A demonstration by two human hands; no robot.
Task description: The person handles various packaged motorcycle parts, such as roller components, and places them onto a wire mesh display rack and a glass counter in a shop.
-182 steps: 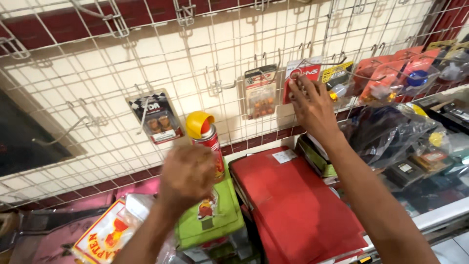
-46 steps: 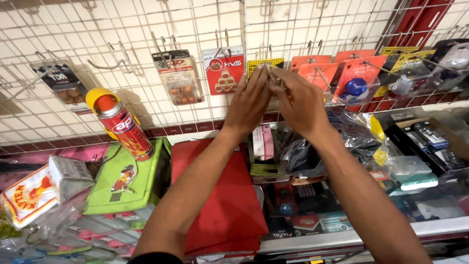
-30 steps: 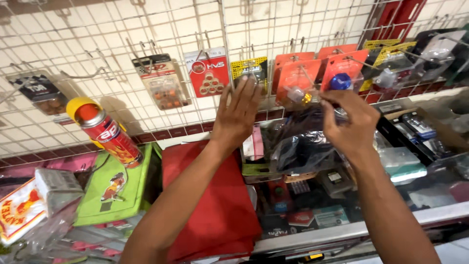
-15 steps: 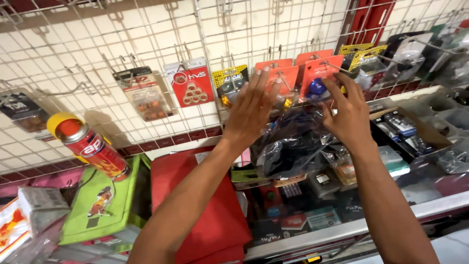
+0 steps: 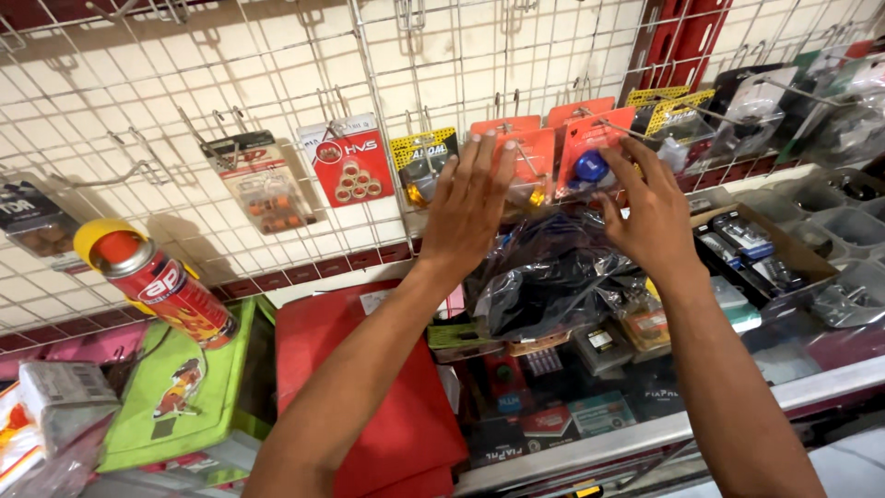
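Note:
Both my hands reach up to a white wire grid wall hung with small carded packs. My left hand lies flat with fingers spread over an orange carded pack and next to a yellow carded pack. My right hand has its fingers spread on another orange pack that holds a blue round part. Neither hand is closed on anything. Below my hands lies a crumpled dark plastic bag.
A red card with small rings and a blister pack hang to the left. A red and yellow spray can leans on a green box. A red case lies below. Compartment trays of small parts sit at the right.
The view has swung right along the wall. My right hand drew back holding a small part a second ago, then rose again to the orange packs; my left hand stayed up on the hanging packs.

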